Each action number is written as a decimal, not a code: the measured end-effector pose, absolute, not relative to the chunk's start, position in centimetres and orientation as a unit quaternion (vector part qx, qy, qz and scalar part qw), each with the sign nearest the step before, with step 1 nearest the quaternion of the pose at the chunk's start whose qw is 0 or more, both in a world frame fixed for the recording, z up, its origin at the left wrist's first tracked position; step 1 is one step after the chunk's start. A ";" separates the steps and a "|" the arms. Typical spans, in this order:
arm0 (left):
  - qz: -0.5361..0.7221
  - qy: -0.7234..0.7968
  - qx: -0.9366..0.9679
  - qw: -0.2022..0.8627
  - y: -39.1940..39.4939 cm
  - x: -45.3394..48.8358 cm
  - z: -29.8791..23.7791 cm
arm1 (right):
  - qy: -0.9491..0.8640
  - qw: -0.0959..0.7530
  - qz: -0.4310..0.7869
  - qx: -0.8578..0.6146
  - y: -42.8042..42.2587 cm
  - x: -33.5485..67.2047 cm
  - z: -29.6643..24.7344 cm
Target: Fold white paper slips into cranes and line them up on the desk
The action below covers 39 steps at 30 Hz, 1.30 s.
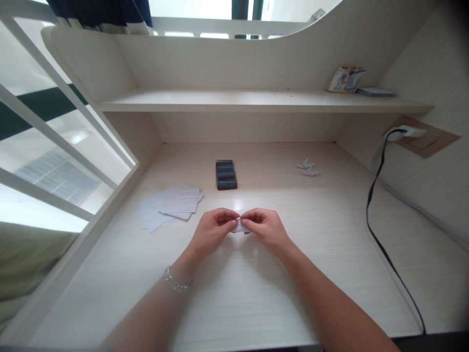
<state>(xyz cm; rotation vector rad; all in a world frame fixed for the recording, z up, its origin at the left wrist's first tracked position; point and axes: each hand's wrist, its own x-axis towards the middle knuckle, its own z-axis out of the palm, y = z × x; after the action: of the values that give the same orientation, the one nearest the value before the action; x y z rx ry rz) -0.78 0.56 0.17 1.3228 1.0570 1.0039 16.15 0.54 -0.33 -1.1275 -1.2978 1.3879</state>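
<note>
Both of my hands meet over the middle of the pale wooden desk (256,293). My left hand (214,229) and my right hand (264,226) have their fingers curled and pinch a small folded piece of white paper (241,226) between them, just above the desk surface. A beaded bracelet (177,283) sits on my left wrist. To the left of my hands lies a loose stack of white paper sheets (172,205). Two small folded paper cranes (308,168) rest farther back on the right.
A dark rectangular object (226,175) lies behind my hands. A black cable (377,215) runs from a wall socket (406,132) down the desk's right side. The shelf (256,100) above holds a small packet (345,79). White window bars (54,127) stand at left.
</note>
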 end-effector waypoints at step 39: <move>0.402 0.468 0.563 0.549 0.6 -0.9 0.4 | -0.566 0.424 0.537 -0.459 0.4 16.4 -0.1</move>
<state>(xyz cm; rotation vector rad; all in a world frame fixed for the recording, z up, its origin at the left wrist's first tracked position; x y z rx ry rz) -0.94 0.60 0.42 1.3342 1.1077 0.9530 16.43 0.36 -0.13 -1.1484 -1.4160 1.3438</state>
